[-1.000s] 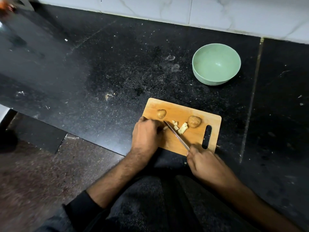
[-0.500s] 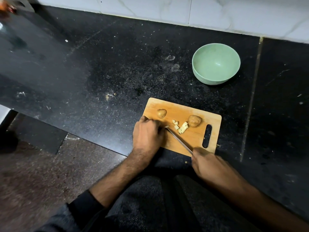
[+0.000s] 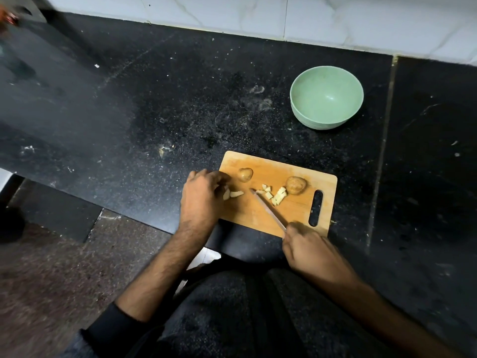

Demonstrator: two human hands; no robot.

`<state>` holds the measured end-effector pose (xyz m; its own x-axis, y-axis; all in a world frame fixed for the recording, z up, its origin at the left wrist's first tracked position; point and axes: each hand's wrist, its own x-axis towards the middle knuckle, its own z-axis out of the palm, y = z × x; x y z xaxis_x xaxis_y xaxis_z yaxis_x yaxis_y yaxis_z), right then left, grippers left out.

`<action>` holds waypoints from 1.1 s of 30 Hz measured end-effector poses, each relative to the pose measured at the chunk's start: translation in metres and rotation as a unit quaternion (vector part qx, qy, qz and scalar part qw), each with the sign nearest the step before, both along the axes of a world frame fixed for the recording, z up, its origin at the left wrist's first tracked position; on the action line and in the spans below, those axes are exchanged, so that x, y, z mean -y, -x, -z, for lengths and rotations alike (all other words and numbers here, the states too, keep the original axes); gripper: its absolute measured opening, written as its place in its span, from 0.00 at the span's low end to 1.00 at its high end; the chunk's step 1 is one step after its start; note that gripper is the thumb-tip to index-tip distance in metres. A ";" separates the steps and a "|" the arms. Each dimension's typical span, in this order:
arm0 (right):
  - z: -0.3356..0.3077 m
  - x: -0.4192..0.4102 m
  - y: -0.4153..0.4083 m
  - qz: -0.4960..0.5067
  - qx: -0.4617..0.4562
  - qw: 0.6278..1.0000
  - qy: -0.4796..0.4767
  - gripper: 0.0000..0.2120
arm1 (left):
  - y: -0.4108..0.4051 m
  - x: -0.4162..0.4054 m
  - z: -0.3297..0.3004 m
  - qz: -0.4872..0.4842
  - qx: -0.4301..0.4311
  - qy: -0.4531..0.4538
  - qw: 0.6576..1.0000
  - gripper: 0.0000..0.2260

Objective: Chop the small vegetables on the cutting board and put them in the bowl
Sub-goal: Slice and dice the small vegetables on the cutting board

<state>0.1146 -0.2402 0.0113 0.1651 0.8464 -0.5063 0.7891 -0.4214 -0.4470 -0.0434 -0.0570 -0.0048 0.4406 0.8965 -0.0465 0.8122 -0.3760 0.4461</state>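
A wooden cutting board (image 3: 296, 213) lies at the counter's front edge. On it sit two small brown potatoes, one at the back left (image 3: 245, 174) and one at the right (image 3: 296, 185), with pale chopped pieces (image 3: 277, 196) between them. My left hand (image 3: 204, 195) rests at the board's left edge, its curled fingers beside two pale wedges (image 3: 233, 193). My right hand (image 3: 307, 250) grips the knife (image 3: 268, 209), whose tip lies at the chopped pile. A green bowl (image 3: 326, 100), with nothing in it, stands behind the board to the right.
The black stone counter (image 3: 154, 104) is speckled with crumbs and ends at a white tiled wall (image 3: 258, 16). Its front edge drops to a brown floor (image 3: 51, 280) at the left. The board's handle slot (image 3: 315, 208) is at the right.
My left hand has slid left off the piece it held, uncovering two pale wedges. The knife has swung right, its tip now at the chopped pile.
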 end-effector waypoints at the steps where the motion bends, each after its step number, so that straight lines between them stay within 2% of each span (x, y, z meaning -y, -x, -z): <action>1: 0.001 0.001 -0.001 0.015 0.002 1.000 -0.008 0.08 | 0.003 -0.001 -0.001 0.001 -0.007 0.002 1.000 0.09; 4: 0.000 0.004 -0.006 0.042 0.014 0.999 -0.008 0.07 | 0.004 0.002 -0.002 0.030 -0.045 0.002 0.999 0.08; 11: -0.002 0.001 -0.005 0.003 0.016 1.000 -0.022 0.08 | -0.010 0.008 -0.001 0.078 -0.125 -0.051 0.988 0.09; 17: -0.001 0.001 -0.004 0.001 0.012 1.000 -0.029 0.07 | -0.022 0.016 0.001 0.088 -0.113 -0.045 0.989 0.13; 21: -0.002 0.001 -0.005 -0.003 0.017 1.000 -0.024 0.06 | -0.029 0.022 0.001 0.086 -0.108 -0.023 0.990 0.09; 33: 0.003 0.001 -0.003 -0.021 0.029 0.999 -0.040 0.10 | -0.033 0.027 -0.001 0.026 -0.066 0.012 0.997 0.07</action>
